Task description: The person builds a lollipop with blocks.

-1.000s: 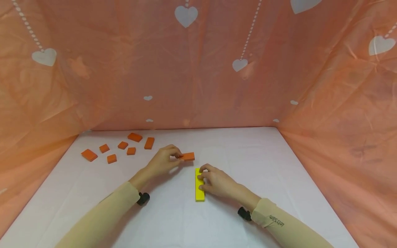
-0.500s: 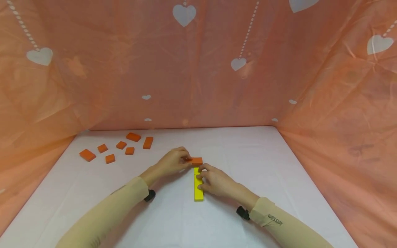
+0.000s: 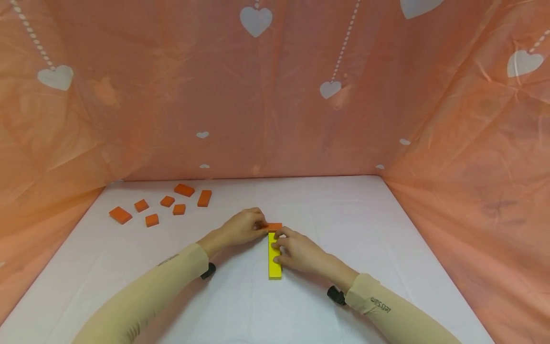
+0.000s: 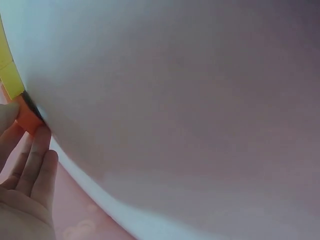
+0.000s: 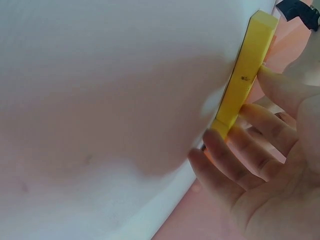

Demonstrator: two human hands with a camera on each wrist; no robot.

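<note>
My left hand [image 3: 243, 227] pinches an orange block [image 3: 274, 227] between thumb and fingers. It lies crosswise at the far end of a row made of a long yellow block [image 3: 275, 270] and a short yellow block [image 4: 11, 79], apparently touching it. My right hand [image 3: 304, 252] rests its thumb and fingertips along the right side and top of the yellow row. In the right wrist view those fingers are gently bent against the long yellow block [image 5: 248, 60], not wrapped round it. Part of the orange block is hidden behind the fingers.
Several loose orange blocks, long and short, are scattered at the back left, among them a long block [image 3: 120, 215] and a small square block [image 3: 152, 220]. A white cloth [image 3: 240, 306] covers the table. Peach curtains [image 3: 275, 119] with hearts stand behind and at both sides.
My left hand has carried the orange block right and toward me, down to the far end of the yellow row. My right hand has stayed on the yellow blocks.
</note>
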